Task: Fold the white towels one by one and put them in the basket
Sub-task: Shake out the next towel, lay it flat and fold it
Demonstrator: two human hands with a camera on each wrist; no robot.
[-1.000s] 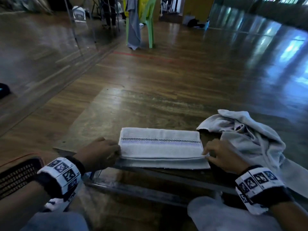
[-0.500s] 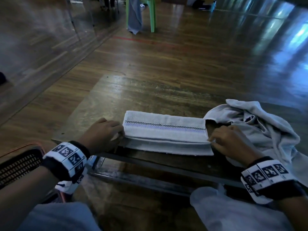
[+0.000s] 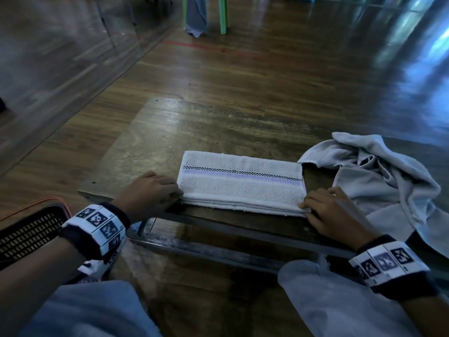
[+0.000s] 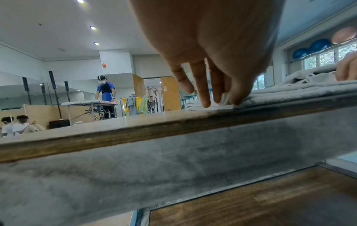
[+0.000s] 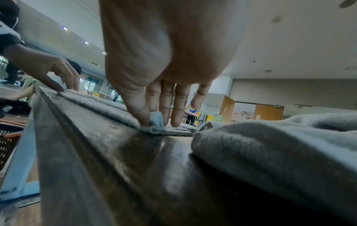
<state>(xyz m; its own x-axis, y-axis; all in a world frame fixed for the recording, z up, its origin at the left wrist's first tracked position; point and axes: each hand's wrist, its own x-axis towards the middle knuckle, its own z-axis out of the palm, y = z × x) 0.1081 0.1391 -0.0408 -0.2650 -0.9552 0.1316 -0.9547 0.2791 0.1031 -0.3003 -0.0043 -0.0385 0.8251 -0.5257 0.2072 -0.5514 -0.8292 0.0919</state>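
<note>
Wood-floor gym hall, low wooden counter [image 3: 150,132] in front of me. On its near edge lies the folded white towel [image 3: 240,188], a long flat strip w/ a checkered black line and a lilac band running along it, layers stacked at the near side. My left hand [image 3: 148,193] is at the towel's left end; left wrist view shows thumb and fingers [image 4: 204,97] pinching the near-left corner. My right hand [image 3: 337,210] is at the right end, and right wrist view shows its thumb and fingers [image 5: 166,107] pinching the near-right corner, cloth bunched up btw them. Just right of the towel, touching my right hand's far side, a crumpled heap of more towels [image 3: 384,181] spills over the counter's right edge. Basket [image 3: 26,232], black mesh w/ orange rim, sits on the floor left of the counter, below my left wrist. Further back: green plastic chair [image 3: 223,13] w/ a grey cloth [image 3: 195,15] hung on it. Left wrist view picks up another person [image 4: 106,94] at a far table.
</note>
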